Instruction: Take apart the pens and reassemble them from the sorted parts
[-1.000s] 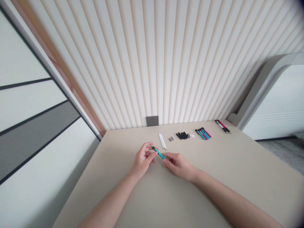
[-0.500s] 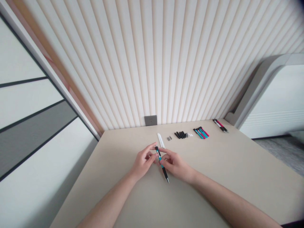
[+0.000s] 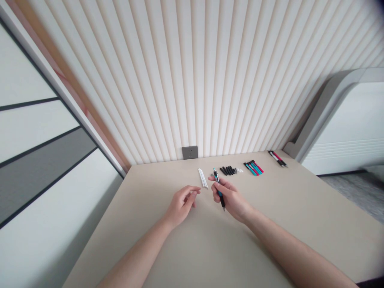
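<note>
My right hand is closed around a teal and black pen, held nearly upright above the beige table with its tip pointing down toward me. My left hand rests on the table to the left, fingers loosely curled and apart, holding nothing. White refill tubes lie just beyond my left fingertips.
Along the back of the table lie black pen parts, small white bits, a bunch of teal and red pen barrels, and finished pens at the far right. A grey wall socket sits behind.
Both hands held the pen together before. My left hand has let go and stayed put, while my right hand carried the pen right and away, toward the parts.
</note>
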The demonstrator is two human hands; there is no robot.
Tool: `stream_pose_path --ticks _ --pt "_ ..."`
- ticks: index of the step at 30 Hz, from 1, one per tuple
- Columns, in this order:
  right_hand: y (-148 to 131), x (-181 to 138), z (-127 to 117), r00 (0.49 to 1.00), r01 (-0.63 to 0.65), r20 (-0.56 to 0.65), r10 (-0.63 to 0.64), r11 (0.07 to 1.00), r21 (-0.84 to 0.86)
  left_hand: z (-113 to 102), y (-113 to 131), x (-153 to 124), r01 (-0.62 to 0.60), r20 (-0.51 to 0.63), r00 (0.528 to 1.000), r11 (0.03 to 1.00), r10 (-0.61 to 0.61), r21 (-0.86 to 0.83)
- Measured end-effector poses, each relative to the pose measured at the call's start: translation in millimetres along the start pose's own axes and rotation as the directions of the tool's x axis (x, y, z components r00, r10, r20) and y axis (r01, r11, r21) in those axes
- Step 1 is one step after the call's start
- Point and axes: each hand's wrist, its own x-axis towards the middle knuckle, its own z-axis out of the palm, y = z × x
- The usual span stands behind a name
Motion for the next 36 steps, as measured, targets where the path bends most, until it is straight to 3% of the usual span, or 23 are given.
stream_pose_path --ticks 2,5,14,21,29,36 --pt "-1.5 1.3 -0.7 1.0 0.027 0.004 -0.027 0.999 0.029 -0.4 0.3 0.4 0.002 0.009 1.0 1.0 -0.002 0.03" --pt "-3.1 3.2 -2.9 0.999 -0.03 0.022 0.027 0.992 0.122 -0.4 -0.3 0.8 0.005 0.012 1.0 0.999 -0.005 0.048" --pt "-2.9 0.9 -4.8 0.97 -0.156 0.223 0.1 0.956 0.248 0.8 -1.8 0.5 0.008 0.026 1.0 0.999 -0.009 0.04" --pt "1.1 -4.9 -1.0 0.963 -0.122 0.267 0.039 0.945 0.303 0.5 -1.6 1.1 0.009 0.041 0.999 0.999 -0.011 0.048" --pt "6.2 -10.1 5.6 0.974 -0.056 0.226 -0.007 0.962 0.269 -0.7 1.4 0.9 0.016 0.057 0.998 0.998 -0.019 0.056" --pt "1.4 -7.6 10.5 0.997 -0.04 0.071 0.022 0.965 0.259 0.0 4.2 0.4 0.016 0.055 0.998 0.998 -0.019 0.057"
